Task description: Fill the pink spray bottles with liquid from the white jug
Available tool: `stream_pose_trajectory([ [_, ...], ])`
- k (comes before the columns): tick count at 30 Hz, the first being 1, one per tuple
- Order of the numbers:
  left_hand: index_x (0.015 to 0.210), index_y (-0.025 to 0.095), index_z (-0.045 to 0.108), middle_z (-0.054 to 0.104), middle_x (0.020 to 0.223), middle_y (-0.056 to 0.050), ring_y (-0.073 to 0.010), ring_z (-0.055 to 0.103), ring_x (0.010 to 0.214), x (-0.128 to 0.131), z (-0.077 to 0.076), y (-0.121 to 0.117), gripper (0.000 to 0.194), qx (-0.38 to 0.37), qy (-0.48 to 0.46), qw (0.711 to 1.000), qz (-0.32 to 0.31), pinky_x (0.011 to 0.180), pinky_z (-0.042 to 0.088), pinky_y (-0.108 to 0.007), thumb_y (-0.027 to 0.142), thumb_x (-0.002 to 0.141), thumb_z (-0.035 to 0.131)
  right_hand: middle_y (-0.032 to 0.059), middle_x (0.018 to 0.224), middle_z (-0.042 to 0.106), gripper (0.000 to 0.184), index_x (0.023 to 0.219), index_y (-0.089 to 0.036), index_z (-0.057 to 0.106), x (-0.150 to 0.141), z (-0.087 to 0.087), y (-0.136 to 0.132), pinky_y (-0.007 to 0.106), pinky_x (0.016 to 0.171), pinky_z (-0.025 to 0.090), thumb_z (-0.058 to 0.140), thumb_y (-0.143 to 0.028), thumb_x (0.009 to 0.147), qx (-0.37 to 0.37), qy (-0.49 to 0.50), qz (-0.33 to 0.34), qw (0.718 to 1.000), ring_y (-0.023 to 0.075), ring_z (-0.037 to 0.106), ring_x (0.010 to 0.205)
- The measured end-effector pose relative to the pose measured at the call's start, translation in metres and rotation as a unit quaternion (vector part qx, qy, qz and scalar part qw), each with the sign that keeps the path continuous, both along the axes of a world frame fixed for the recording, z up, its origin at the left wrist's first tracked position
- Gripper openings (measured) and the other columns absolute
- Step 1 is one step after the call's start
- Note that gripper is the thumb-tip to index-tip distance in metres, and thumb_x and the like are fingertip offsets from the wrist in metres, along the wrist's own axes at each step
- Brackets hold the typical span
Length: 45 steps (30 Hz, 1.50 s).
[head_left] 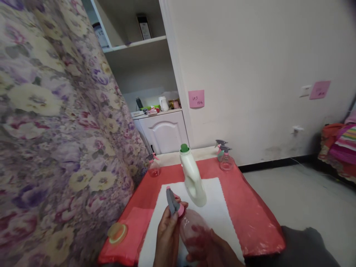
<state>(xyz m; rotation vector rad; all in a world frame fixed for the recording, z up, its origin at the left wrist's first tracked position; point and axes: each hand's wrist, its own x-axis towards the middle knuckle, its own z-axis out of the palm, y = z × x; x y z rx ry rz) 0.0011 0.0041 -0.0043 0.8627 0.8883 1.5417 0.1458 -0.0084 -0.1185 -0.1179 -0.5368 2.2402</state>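
A clear spray bottle (193,226) with a grey and pink trigger head (172,202) is tilted between my hands, over the white cloth. My left hand (168,228) has its fingers closed around the pink collar and the trigger head. Lower down, my right hand (218,246) grips the bottle's transparent body, and some of its fingers show through the plastic. Just beyond the spray bottle stands a large pale green jug (193,178) with a handle. Its neck has a green piece at the top. Whether the spray bottle contains liquid I cannot tell.
The white cloth (218,207) lies on a red-covered table (258,222). Spray bottles stand at the back left (154,167) and back right (226,163). A roll of tape (117,233) lies at the front left. A floral curtain (63,141) hangs close to the table's left side.
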Motion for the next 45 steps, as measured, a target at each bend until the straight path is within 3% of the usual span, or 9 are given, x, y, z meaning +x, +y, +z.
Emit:
stream_pose_trajectory([
  [7, 0.107, 0.02, 0.071, 0.073, 0.103, -0.006, -0.022, 0.067, 0.101, 0.0, -0.005, 0.006, 0.029, 0.013, -0.028, 0.999, 0.011, 0.103, 0.043, -0.04, 0.033, 0.08, 0.072, 0.0053, 0.118, 0.071, 0.06, 0.123, -0.029, 0.059, -0.005, -0.002, 0.0, 0.039, 0.081, 0.048, 0.077, -0.049, 0.07, 0.01, -0.012, -0.074, 0.997, 0.0272, 0.07, 0.101],
  [10, 0.112, 0.02, 0.068, 0.073, 0.102, -0.006, -0.0214, 0.066, 0.101, 0.002, -0.003, 0.006, 0.032, 0.019, -0.03, 0.999, 0.012, 0.104, 0.042, -0.039, 0.033, 0.082, 0.071, 0.0058, 0.123, 0.066, 0.075, 0.125, -0.03, 0.055, -0.007, -0.003, 0.001, 0.045, 0.09, 0.047, 0.086, -0.044, 0.058, 0.029, -0.051, -0.133, 0.989, 0.0286, 0.066, 0.107],
  [13, 0.116, 0.022, 0.065, 0.073, 0.1, -0.004, -0.0187, 0.066, 0.099, 0.004, -0.001, 0.006, 0.034, 0.027, -0.031, 0.999, 0.018, 0.102, 0.043, -0.035, 0.033, 0.084, 0.068, 0.005, 0.127, 0.061, 0.089, 0.127, -0.031, 0.052, -0.009, -0.007, 0.004, 0.043, 0.089, 0.048, 0.092, -0.04, 0.048, 0.039, -0.085, -0.185, 0.978, 0.0285, 0.063, 0.11],
  [17, 0.11, 0.02, 0.069, 0.072, 0.099, -0.004, -0.0182, 0.066, 0.096, 0.003, 0.001, 0.006, 0.03, 0.026, -0.04, 0.999, 0.011, 0.098, 0.046, -0.033, 0.031, 0.081, 0.071, 0.0047, 0.117, 0.067, 0.074, 0.125, -0.031, 0.054, -0.009, -0.012, 0.006, 0.034, 0.068, 0.052, 0.081, -0.057, 0.061, 0.002, -0.062, -0.097, 0.993, 0.0268, 0.07, 0.095],
  [20, 0.104, 0.019, 0.071, 0.071, 0.099, -0.005, -0.0188, 0.065, 0.095, 0.001, 0.001, 0.007, 0.027, 0.025, -0.039, 0.999, 0.006, 0.096, 0.048, -0.034, 0.032, 0.08, 0.072, 0.0066, 0.114, 0.071, 0.061, 0.123, -0.029, 0.057, -0.008, -0.012, 0.005, 0.032, 0.064, 0.051, 0.067, -0.063, 0.074, 0.01, -0.01, -0.027, 1.0, 0.0281, 0.072, 0.092],
  [23, 0.105, 0.02, 0.07, 0.07, 0.097, -0.004, -0.0177, 0.065, 0.095, 0.0, 0.0, 0.007, 0.027, 0.032, -0.034, 0.999, 0.012, 0.096, 0.047, -0.032, 0.033, 0.081, 0.071, 0.0066, 0.116, 0.069, 0.061, 0.124, -0.027, 0.058, -0.007, -0.009, 0.002, 0.034, 0.069, 0.051, 0.075, -0.051, 0.07, 0.019, -0.027, -0.077, 0.996, 0.0258, 0.07, 0.093],
  [27, 0.11, 0.022, 0.066, 0.07, 0.096, -0.003, -0.0171, 0.065, 0.094, -0.003, -0.003, 0.009, 0.032, 0.039, -0.039, 0.998, 0.017, 0.096, 0.046, -0.033, 0.032, 0.081, 0.072, 0.0062, 0.126, 0.06, 0.081, 0.125, -0.029, 0.058, -0.005, -0.003, 0.0, 0.041, 0.082, 0.05, 0.088, -0.042, 0.05, 0.026, -0.097, -0.155, 0.983, 0.0299, 0.061, 0.11],
  [35, 0.108, 0.023, 0.067, 0.071, 0.1, -0.002, -0.0166, 0.066, 0.096, -0.011, 0.006, 0.009, 0.032, 0.034, -0.015, 0.998, 0.041, 0.089, 0.05, -0.027, 0.035, 0.08, 0.073, 0.0075, 0.134, 0.054, 0.086, 0.126, -0.031, 0.056, -0.002, 0.005, -0.001, 0.04, 0.078, 0.049, 0.088, -0.037, 0.046, 0.031, -0.113, -0.159, 0.98, 0.0331, 0.057, 0.114],
  [45, 0.108, 0.022, 0.069, 0.071, 0.107, -0.005, -0.017, 0.067, 0.09, -0.047, 0.028, 0.02, 0.03, 0.093, -0.068, 0.988, 0.099, 0.082, 0.057, -0.03, 0.029, 0.079, 0.072, 0.0058, 0.13, 0.054, 0.087, 0.124, -0.032, 0.057, -0.005, -0.016, 0.006, 0.04, 0.08, 0.05, 0.091, -0.039, 0.043, 0.011, -0.149, -0.172, 0.974, 0.0314, 0.06, 0.108],
])
